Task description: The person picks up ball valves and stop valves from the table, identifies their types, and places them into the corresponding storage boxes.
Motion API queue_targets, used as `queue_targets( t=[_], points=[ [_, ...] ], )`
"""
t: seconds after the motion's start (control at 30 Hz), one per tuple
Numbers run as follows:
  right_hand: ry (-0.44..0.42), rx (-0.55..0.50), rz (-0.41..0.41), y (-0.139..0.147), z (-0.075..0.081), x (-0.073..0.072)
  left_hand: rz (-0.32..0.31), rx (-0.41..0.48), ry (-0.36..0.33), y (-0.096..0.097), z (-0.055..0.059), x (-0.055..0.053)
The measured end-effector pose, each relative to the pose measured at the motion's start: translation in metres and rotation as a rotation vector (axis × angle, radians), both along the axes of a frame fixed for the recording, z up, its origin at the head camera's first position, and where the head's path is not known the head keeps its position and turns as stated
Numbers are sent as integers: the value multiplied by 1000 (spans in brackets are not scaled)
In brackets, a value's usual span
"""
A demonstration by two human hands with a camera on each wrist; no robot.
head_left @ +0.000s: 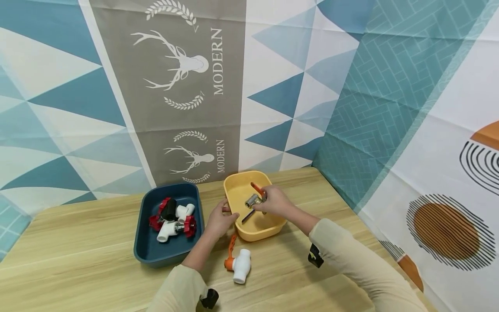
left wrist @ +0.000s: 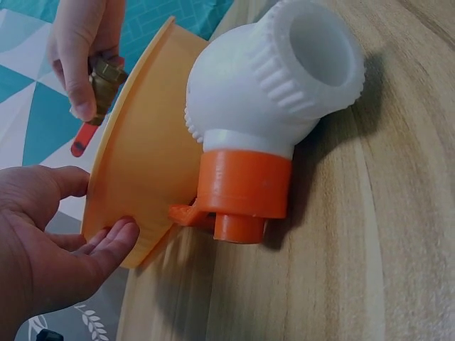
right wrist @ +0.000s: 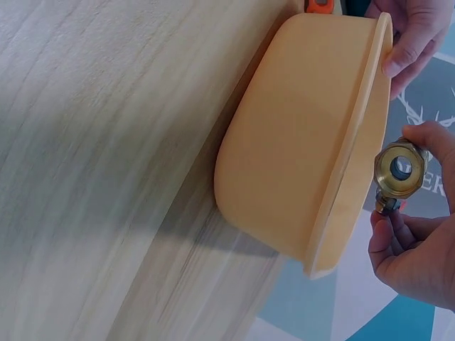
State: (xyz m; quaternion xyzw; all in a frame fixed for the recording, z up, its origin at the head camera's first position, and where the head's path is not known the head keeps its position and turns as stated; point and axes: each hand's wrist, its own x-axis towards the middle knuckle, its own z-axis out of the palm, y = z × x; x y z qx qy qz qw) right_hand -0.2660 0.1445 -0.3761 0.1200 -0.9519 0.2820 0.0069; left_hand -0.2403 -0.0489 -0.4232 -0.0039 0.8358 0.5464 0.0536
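Note:
My right hand (head_left: 275, 201) pinches a brass ball valve (right wrist: 400, 169) with a red lever, holding it over the yellow basin (head_left: 242, 182). The valve's round bore faces the right wrist camera. At the basin's left side, my left hand (head_left: 221, 220) grips the rim, the thumb on top and the fingers along the outer wall. A slim dark blue piece (head_left: 248, 216) shows inside the basin below the valve. Just in front of the basin, a white plastic ball valve (left wrist: 242, 85) with an orange lever lies on the wooden table.
Left of the yellow basin stands a dark blue basin (head_left: 140, 236) holding white pipe valves (head_left: 167, 231) with red handwheels and a black piece among them. The table (head_left: 78, 251) meets patterned cloth hangings (head_left: 273, 86) at the back and right.

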Motion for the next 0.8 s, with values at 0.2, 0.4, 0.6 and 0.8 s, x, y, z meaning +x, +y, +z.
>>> queue_targets(
  t=[0.2, 0.4, 0.6, 0.8],
  points=[
    [13, -5, 15, -7, -1, -2, 0, -4, 1, -1, 0, 1],
    [3, -6, 26, -14, -2, -4, 1, 16, 13, -1, -1, 0],
    [12, 4, 36, -19, -3, -6, 3, 29, 19, 0, 0, 0],
    [41, 25, 31, -22, -4, -7, 2, 28, 9, -1, -1, 0]
  ],
)
